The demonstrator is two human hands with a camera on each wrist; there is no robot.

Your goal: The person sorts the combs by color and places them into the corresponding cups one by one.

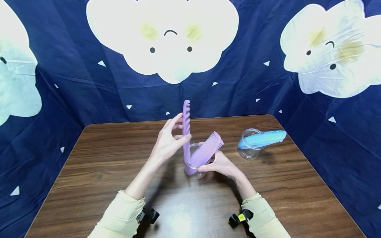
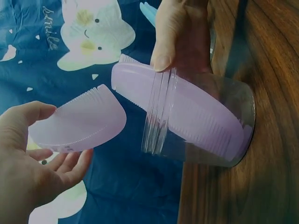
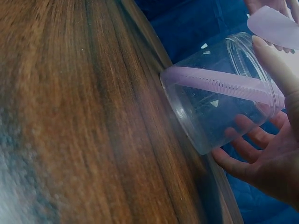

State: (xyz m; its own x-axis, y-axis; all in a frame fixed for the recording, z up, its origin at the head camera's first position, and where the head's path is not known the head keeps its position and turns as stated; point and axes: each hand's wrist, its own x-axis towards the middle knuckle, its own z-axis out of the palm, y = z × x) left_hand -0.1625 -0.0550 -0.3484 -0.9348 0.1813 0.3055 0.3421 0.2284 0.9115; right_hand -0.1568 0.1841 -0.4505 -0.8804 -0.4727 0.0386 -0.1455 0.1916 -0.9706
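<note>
My left hand [image 1: 169, 138] pinches a light purple comb [image 1: 186, 122] between thumb and fingers, holding it upright with its teeth facing right. In the left wrist view this comb [image 2: 84, 121] is outside the jar, its lower end close to the rim. A clear plastic jar [image 3: 201, 121] stands on the table, with a second purple comb [image 1: 205, 152] leaning right inside it and poking out over the rim. My right hand [image 1: 221, 163] grips this jar from the right, thumb at the rim and fingers around the far side.
Toward the right of the brown wooden table [image 1: 119, 165], another clear jar [image 1: 248, 154] holds a blue comb [image 1: 265, 138] that leans far out to the right. A dark blue curtain [image 1: 74, 82] with white clouds surrounds the table's back and sides.
</note>
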